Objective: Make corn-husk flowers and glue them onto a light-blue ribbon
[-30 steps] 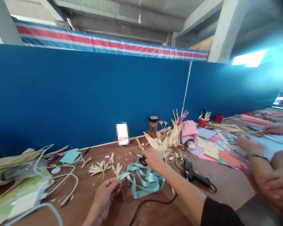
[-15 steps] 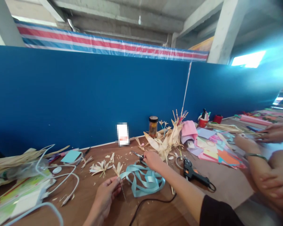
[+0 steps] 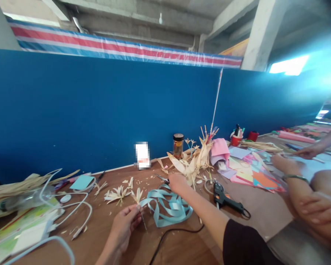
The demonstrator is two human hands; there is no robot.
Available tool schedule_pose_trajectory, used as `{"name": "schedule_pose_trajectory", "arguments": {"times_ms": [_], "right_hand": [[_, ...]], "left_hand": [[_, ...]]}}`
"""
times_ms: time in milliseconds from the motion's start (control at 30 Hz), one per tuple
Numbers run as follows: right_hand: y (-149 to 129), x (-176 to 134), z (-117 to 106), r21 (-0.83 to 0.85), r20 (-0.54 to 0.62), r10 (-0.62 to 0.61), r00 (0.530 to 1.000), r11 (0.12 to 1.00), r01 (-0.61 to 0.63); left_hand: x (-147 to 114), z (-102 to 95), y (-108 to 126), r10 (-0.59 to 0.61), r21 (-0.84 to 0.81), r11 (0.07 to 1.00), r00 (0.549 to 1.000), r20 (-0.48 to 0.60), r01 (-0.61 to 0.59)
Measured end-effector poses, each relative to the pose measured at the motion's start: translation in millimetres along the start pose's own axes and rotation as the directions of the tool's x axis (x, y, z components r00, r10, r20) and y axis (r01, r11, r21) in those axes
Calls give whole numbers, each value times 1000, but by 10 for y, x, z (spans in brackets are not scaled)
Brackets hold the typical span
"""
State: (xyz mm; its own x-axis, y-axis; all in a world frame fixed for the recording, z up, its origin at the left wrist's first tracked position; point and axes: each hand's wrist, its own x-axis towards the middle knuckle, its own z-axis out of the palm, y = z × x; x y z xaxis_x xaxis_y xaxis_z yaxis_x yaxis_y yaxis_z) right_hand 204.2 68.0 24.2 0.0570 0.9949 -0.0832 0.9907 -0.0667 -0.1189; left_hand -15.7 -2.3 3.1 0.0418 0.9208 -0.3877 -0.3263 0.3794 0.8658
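Note:
My left hand point(image 3: 126, 222) is closed in a pinch round the thin stem of a small flower made of pale dried husk point(image 3: 137, 196). One end of a light blue ribbon point(image 3: 169, 217) meets the flower at my fingertips, and the rest lies in loose loops on the table. Stretched out beyond the ribbon, my right hand point(image 3: 178, 183) has its fingers closed at the dark handles of a pair of scissors point(image 3: 162, 179), whose blades point left. Its fingertips are partly hidden. A larger husk flower point(image 3: 118, 194) lies left of the small one.
A black glue gun point(image 3: 227, 200) lies right of my right forearm. Behind are dried husks point(image 3: 191, 167) and a lidded jar point(image 3: 178, 146). White cables point(image 3: 85, 206) run across the left side. Coloured papers point(image 3: 253, 173) and another person's arms point(image 3: 300, 184) are on the right.
My right hand has drawn closer over the scissors' handles. The left hand keeps its pinch on the flower. At the far right, another person's hand has shifted. The view has tilted slightly.

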Motion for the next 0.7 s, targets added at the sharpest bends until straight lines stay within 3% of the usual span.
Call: {"name": "schedule_pose_trajectory", "arguments": {"times_ms": [267,433,600,700], "right_hand": [[70,-30,-24,9,14,3,1000,1000,-3],[64,-127,-98,52,-48,-15,999,998,18],[24,-526,-232,106,-225,-92,970,987,118],[215,-935,-216,117,-311,-174,934,969,220]], "left_hand": [[-12,17,2,11,-9,1000,1000,-25,-11],[11,31,-11,26,-8,1000,999,-24,-27],[-24,49,6,23,-17,1000,999,-29,-23],[-43,50,5,21,-21,1000,999,-35,-22]]}}
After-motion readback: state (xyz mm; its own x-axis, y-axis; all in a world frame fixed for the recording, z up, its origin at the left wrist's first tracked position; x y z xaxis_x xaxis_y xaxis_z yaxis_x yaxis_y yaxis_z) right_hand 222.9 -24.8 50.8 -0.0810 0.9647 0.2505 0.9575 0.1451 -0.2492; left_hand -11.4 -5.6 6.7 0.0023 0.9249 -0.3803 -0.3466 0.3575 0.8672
